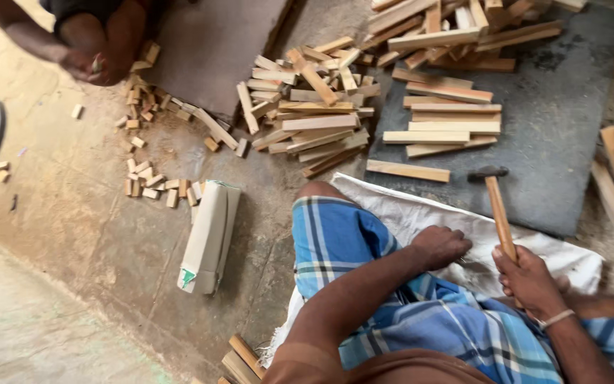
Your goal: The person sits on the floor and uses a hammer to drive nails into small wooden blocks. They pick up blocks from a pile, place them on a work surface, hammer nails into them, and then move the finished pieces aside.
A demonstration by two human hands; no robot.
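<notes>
— What sort of place is this?

— A small woodworking shop, with the work done on the ground. The bare floor (72, 213) is packed earth or worn concrete, dusty and littered with offcuts.

— What shows it?

— A heap of cut wooden slats (307, 107) lies in the middle, more are stacked on a dark slab (556, 121), and small wooden blocks (151, 185) are scattered to the left. A hammer (495, 199) with a wooden handle is in use, and a person sits on a white woven sack (406, 210) spread on the floor.

— Anyone else?

— Another person (87, 43) crouches by the blocks.
</notes>
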